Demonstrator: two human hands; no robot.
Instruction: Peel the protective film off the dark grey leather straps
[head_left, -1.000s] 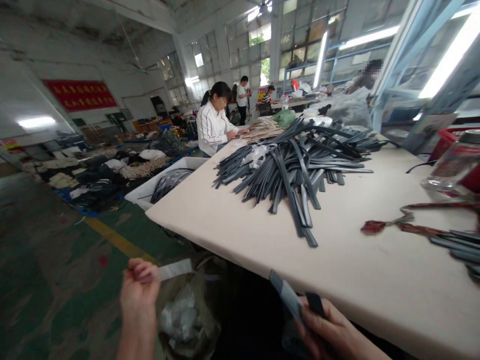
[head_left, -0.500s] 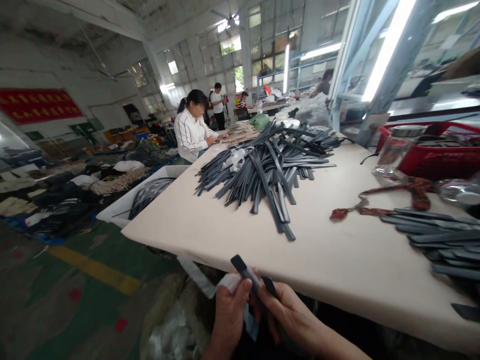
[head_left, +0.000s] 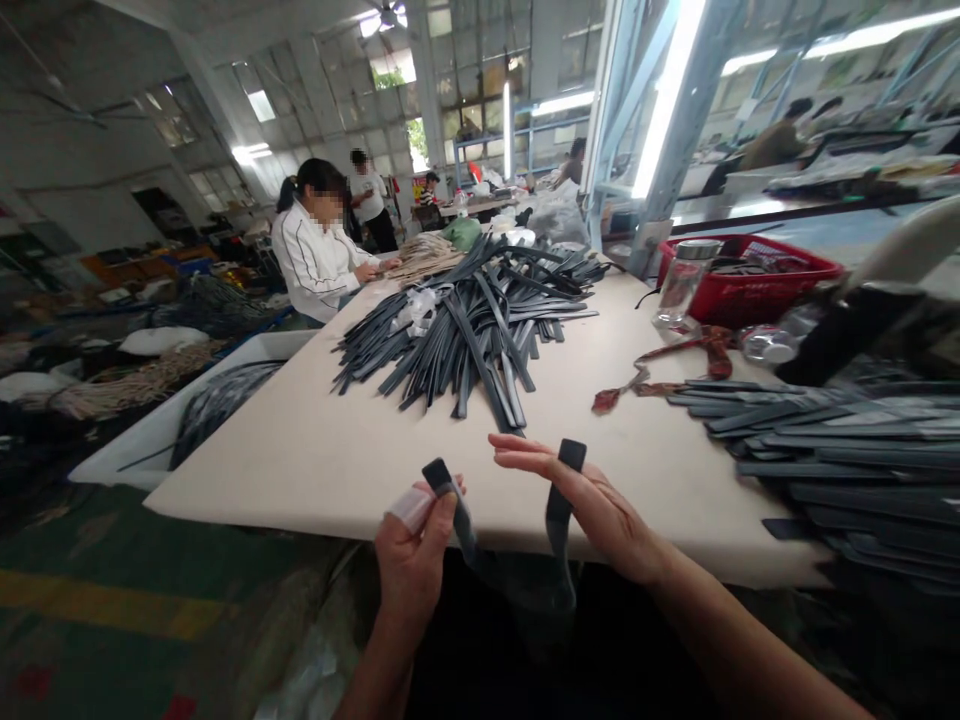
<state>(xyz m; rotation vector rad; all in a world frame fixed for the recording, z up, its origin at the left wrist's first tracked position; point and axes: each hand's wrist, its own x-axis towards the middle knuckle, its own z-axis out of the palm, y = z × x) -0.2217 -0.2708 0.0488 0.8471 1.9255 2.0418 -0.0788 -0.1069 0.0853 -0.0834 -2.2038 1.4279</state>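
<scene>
My left hand [head_left: 414, 550] is closed, pinching one end of a dark, flat strip [head_left: 436, 476] between thumb and fingers. A piece of whitish, see-through film [head_left: 409, 508] is also in it, wrapped by the fingers. My right hand [head_left: 600, 510] has its fingers stretched to the left, while the strip's other end stands upright against it, seemingly held there; the exact grip is hidden. Between both hands the strip sags in a loop below the table edge. Beyond them lies a big pile of similar dark strips [head_left: 457, 335] on the cream-covered table [head_left: 300, 470].
More strips form a stack [head_left: 825, 450] at the right. Behind it are a red basket [head_left: 750, 300], a glass jar [head_left: 681, 290] and a reddish cloth strip [head_left: 652, 355]. A white bin [head_left: 124, 455] stands at the left. A co-worker in white [head_left: 311, 250] sits across the table.
My hands have moved apart, the right one going right and up with its fingers straightening. The strip now spans between them in a loop. The view has swung right.
</scene>
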